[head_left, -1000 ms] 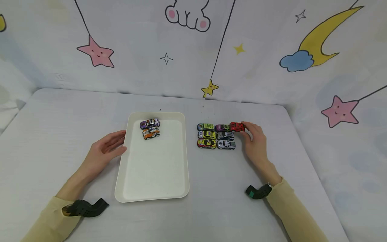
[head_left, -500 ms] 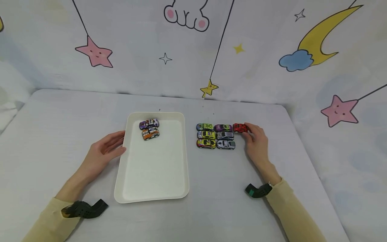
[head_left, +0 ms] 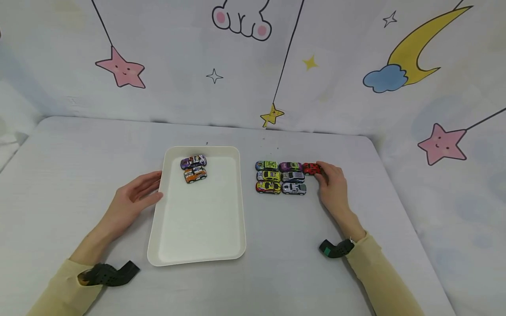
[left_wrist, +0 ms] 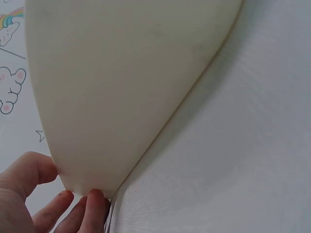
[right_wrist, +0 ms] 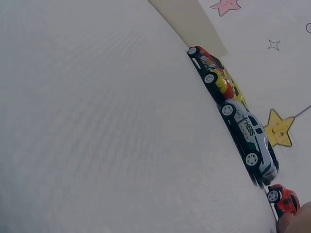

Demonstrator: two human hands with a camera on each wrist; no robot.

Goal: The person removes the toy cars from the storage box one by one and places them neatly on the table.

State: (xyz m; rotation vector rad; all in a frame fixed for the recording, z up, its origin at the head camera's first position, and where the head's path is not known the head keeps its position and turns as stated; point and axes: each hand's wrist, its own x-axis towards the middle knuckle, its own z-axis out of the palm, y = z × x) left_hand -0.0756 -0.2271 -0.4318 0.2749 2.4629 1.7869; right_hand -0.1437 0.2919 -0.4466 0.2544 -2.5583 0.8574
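- Seven toy cars stand outside the white tray [head_left: 197, 228] in the head view: a block of six to its right, and the red car [head_left: 311, 168] at the far right end, just beside the purple car [head_left: 290, 166]. The right hand [head_left: 332, 186] pinches the red car's right end with curled fingertips. The left hand [head_left: 132, 197] lies relaxed, straight fingers touching the tray's left rim. Two more cars sit in the tray's far part.
- Left wrist view: fingertips [left_wrist: 95, 201] and thumb rest against the tray's wall [left_wrist: 121, 97]; they steady it without curling round it. The tray looks stiff and light, likely to slide on the smooth table [left_wrist: 233, 160].
- Right wrist view: only a fingertip [right_wrist: 296, 222] shows, touching the red car [right_wrist: 283, 199], with the white car [right_wrist: 252, 141] and the yellow-red car [right_wrist: 216, 73] lined up beyond. The red car seems small, hard, light and free-rolling; a pinch across its sides or roof, clear of the wheels, looks safest so neighbours stay unbumped.
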